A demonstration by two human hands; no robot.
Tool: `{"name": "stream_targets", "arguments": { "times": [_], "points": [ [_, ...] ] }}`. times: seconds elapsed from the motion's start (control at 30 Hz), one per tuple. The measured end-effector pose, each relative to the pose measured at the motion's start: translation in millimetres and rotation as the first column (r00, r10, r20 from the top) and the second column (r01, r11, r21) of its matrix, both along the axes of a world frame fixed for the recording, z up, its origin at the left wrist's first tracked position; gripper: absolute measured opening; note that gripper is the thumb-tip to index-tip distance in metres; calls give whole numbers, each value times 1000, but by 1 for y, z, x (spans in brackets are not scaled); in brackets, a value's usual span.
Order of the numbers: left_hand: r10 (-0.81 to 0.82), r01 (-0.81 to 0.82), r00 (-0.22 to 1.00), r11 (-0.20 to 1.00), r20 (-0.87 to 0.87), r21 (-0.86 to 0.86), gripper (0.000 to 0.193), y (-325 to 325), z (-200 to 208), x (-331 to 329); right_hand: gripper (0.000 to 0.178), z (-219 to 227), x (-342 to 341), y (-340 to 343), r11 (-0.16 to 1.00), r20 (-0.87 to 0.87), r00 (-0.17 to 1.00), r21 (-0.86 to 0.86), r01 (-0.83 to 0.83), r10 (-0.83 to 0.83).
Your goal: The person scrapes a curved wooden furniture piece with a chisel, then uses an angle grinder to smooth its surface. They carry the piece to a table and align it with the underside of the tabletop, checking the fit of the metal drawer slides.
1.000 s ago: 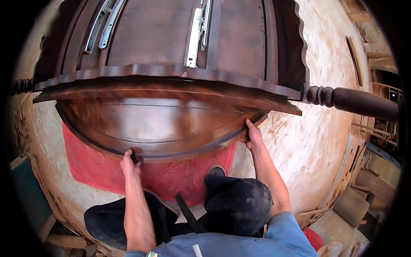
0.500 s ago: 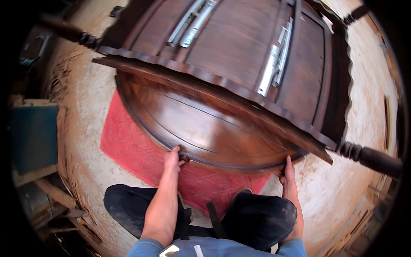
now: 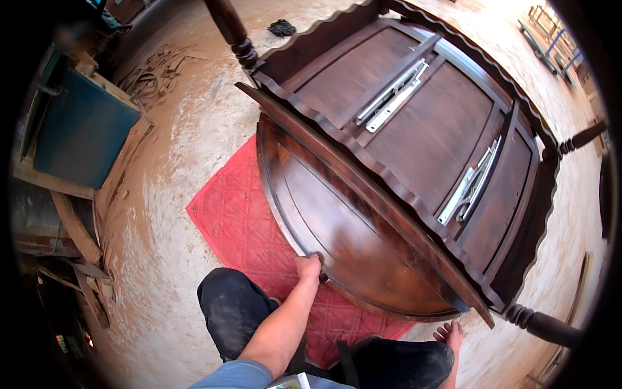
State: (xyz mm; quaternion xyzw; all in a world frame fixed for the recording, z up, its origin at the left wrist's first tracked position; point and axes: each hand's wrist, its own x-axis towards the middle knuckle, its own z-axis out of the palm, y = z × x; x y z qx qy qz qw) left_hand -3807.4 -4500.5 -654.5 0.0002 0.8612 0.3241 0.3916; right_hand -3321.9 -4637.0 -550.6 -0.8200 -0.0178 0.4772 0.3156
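Observation:
A dark brown wooden table lies overturned in front of me, turned legs jutting out at its corners and its scalloped apron showing. Along its near side a glossy, half-round table leaf slopes down toward me. My left hand grips the curved rim of this leaf, thumb on top and fingers partly hidden below. Near the leaf's right end is my right hand, fingers spread and just off the edge. Two metal slides run along the table's underside.
A red quilted blanket is spread beneath the leaf. A blue-green cabinet stands at left beside wood scraps. A turned leg sticks out at right. A dark bundle lies on the floor behind.
My view has turned, so the table appears rotated and farther right. My right hand has let go of the leaf's right end. The left hand still holds the rim.

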Motion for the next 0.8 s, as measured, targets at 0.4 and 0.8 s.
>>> {"name": "stream_targets", "arguments": {
  "times": [0.4,0.8],
  "points": [
    [292,-309,950,934,116,179,50,9,6,15,72,118,-103,188,301,781,-30,-274,-913,623],
    [482,-567,819,762,310,314,38,9,-5,15,97,70,-151,223,149,590,-312,-602,-784,744]
  ]
}}
